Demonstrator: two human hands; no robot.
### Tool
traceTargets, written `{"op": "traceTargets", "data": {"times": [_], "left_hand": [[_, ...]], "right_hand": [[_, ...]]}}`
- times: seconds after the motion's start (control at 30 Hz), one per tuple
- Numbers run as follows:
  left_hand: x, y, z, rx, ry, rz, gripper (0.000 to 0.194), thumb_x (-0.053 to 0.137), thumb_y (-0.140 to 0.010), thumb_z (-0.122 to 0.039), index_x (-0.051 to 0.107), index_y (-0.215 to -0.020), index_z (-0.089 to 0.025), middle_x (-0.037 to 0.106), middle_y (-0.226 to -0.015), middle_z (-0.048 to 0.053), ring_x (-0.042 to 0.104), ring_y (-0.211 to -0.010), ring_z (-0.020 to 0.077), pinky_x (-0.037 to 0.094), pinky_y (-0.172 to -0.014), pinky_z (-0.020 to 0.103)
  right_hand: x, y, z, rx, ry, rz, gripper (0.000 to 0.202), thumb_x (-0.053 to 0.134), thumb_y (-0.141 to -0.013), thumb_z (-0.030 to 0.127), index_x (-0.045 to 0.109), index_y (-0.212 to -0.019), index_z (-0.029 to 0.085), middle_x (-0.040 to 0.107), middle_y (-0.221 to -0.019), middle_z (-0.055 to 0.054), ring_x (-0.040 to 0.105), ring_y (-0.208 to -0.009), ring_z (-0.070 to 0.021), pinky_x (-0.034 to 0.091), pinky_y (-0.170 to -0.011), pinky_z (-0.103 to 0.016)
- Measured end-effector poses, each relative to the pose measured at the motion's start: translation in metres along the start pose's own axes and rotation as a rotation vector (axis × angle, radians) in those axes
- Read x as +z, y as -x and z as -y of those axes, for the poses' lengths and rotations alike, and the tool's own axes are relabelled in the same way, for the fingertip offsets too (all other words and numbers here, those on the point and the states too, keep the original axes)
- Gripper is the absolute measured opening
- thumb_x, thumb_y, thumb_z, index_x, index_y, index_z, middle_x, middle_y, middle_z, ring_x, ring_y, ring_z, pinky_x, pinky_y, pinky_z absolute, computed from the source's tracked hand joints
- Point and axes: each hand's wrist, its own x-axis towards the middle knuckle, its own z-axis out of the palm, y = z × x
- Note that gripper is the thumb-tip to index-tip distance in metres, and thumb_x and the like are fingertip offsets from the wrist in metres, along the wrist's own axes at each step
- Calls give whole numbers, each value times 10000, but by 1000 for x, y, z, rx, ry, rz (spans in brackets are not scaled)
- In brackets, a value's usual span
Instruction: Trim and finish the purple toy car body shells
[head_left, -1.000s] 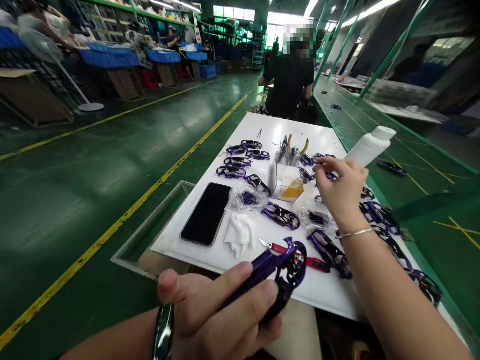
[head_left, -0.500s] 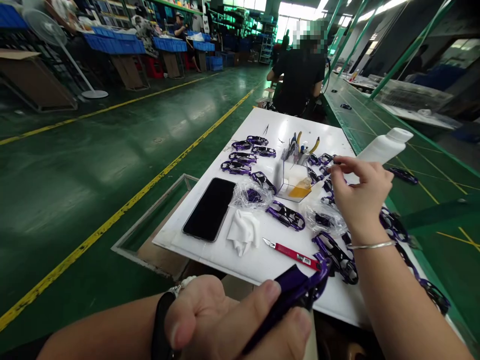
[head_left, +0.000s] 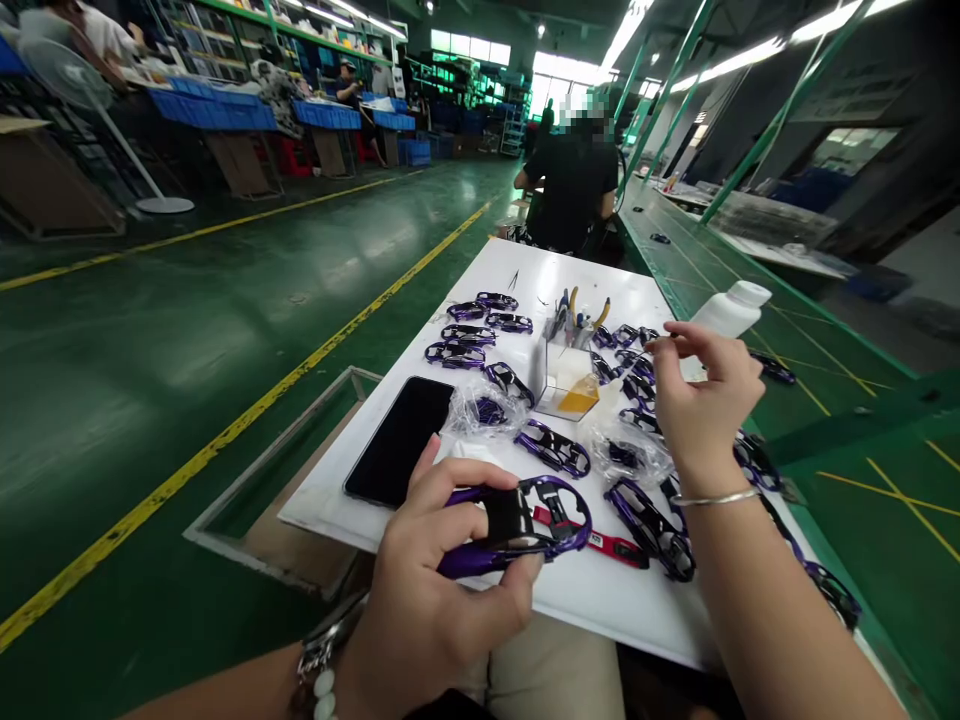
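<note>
My left hand (head_left: 450, 575) grips a purple and black toy car body shell (head_left: 511, 515) over the near edge of the table, fingers on top and thumb along its near side. Behind the shell lies a red-handled craft knife (head_left: 626, 551), its blade hidden. My right hand (head_left: 709, 390) hovers over the table's right side, thumb and forefinger pinched; a tiny dark bit seems to show at the fingertips, too small to name. Close to it are several more car body shells (head_left: 637, 390) and a white bottle (head_left: 731, 310).
A black phone (head_left: 394, 440) lies at the left on the white table (head_left: 322, 515). Mid-table stand a clear box (head_left: 566, 385) and tools, including yellow-handled pliers (head_left: 600, 315). Crumpled clear bags (head_left: 487, 405) lie nearby. A green-topped line (head_left: 810, 350) runs along the right; a person (head_left: 574, 190) sits ahead.
My left hand has risen from the bottom edge and turned, so the shell now lies level with its black top showing. My right hand stays pinched. The camera view has shifted slightly.
</note>
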Motion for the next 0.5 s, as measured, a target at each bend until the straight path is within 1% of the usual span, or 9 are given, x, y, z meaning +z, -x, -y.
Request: {"op": "traceTargets", "data": {"times": [0.1, 0.2, 0.27, 0.33, 0.4, 0.47, 0.5], "left_hand": [[0, 3, 5, -103, 77, 28, 149, 692, -707, -193, 611, -581, -204, 709, -972, 23, 706, -859, 222, 205, -1217, 713], [-1, 2, 3, -197, 143, 52, 170, 680, -698, -199, 588, -555, -206, 713, -984, 13, 704, -880, 234, 170, -1216, 731], [0, 1, 1, -240, 177, 59, 195, 673, -692, -205, 560, -532, -204, 712, -983, 13, 699, -892, 243, 174, -1216, 723], [0, 1, -2, -264, 190, 57, 194, 674, -681, -206, 559, -525, -207, 710, -979, 17, 694, -901, 249, 177, -1225, 700], [-1, 1, -4, -277, 198, 52, 184, 689, -668, -203, 574, -525, -212, 709, -976, 26, 687, -909, 255, 166, -1243, 660], [-3, 1, -5, -305, 226, 51, 200, 729, -670, -224, 591, -526, -215, 709, -978, 35, 677, -906, 254, 131, -1268, 604], [-5, 1, -5, -322, 246, 53, 216, 752, -672, -243, 598, -523, -214, 706, -977, 39, 671, -902, 251, 112, -1277, 573]], "right_hand": [[3, 3, 1, -8, -2, 40, 161, 599, -927, 291, 716, -1002, 210, 722, -778, -52, 649, -780, -270, 402, -854, -478], [13, 10, 0, -44, -3, 174, 156, 591, -889, 248, 726, -964, 227, 721, -758, -40, 642, -773, -262, 385, -834, -464], [20, 14, 0, -73, -6, 269, 157, 585, -870, 232, 731, -929, 240, 711, -728, -24, 631, -737, -249, 380, -814, -448], [20, 16, 3, -87, -5, 298, 158, 583, -874, 227, 732, -926, 241, 711, -730, -23, 624, -720, -243, 379, -807, -441], [9, 14, 11, -76, 9, 242, 146, 598, -896, 241, 736, -944, 231, 714, -752, -38, 627, -739, -251, 377, -833, -455], [-14, 13, 22, -45, 35, 154, 135, 617, -931, 276, 733, -972, 222, 708, -778, -56, 629, -780, -263, 372, -884, -479], [-28, 14, 28, -24, 49, 133, 147, 618, -954, 298, 728, -1013, 219, 705, -805, -65, 631, -815, -269, 375, -908, -487]]}}
